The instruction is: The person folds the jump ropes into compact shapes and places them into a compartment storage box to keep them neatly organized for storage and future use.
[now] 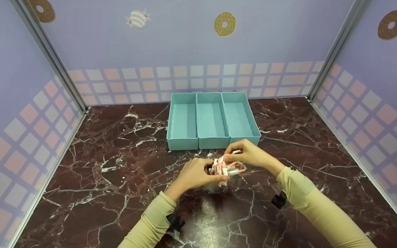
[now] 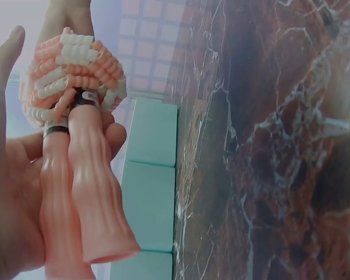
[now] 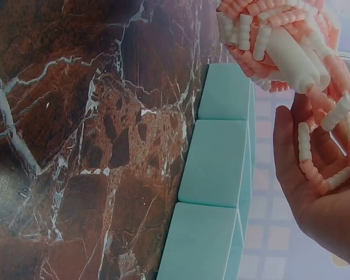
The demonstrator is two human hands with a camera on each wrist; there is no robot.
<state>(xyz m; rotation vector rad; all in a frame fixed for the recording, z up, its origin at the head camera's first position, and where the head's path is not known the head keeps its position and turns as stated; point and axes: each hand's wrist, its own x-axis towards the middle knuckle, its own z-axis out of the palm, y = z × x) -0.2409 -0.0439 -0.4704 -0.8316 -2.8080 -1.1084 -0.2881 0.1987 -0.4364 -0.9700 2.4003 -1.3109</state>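
A beaded jump rope [image 1: 221, 168] with pink and white segments is bunched up between both hands above the table. My left hand [image 1: 195, 174] holds the bundle from the left side. In the left wrist view, its two ribbed pink handles [image 2: 102, 181] lie side by side in front of the palm, below the coiled beads. My right hand [image 1: 248, 154] pinches the rope at the right of the bundle. A loose loop of beads [image 3: 305, 143] hangs across that palm in the right wrist view, beside two white tube ends [image 3: 293, 55] poking out of the coil.
Three light teal bins [image 1: 213, 143] stand side by side against the back wall, just beyond the hands. Dark red marbled table surface [image 1: 115, 193] spreads around them. Patterned purple panels [image 1: 184, 41] enclose the back and both sides.
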